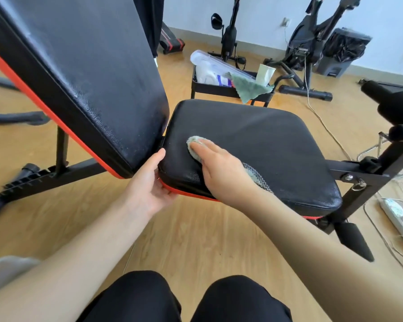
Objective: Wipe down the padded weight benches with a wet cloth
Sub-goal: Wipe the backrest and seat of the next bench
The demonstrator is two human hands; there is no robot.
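Up and to the left of my left hand, the tilted backrest pad (pixel 79 73) is rising away, its black vinyl looking scuffed and streaky near the lower end. My left hand (pixel 149 182) is gripping the near-left corner of the seat surface (pixel 254 135), thumb lying up along the side and fingers curling under the red lower edge, so I am bracing the pad.

Just to the right of it, my right hand (pixel 221 168) is lying flat with fingers straight, pressing the cloth (pixel 196 140) onto the left part of the seat. The cloth is bunching out past my fingertips and trailing out beside the wrist.

I am judging the cloth to be light, limp and damp. It is likely to ball up, so a broad palm over it is suiting it better than a pinch at one corner. The vinyl is looking smooth, probably slick once wet, with soft padding giving under pressure. I am guessing the stretch of seat to the right of my right hand is needing passes yet.
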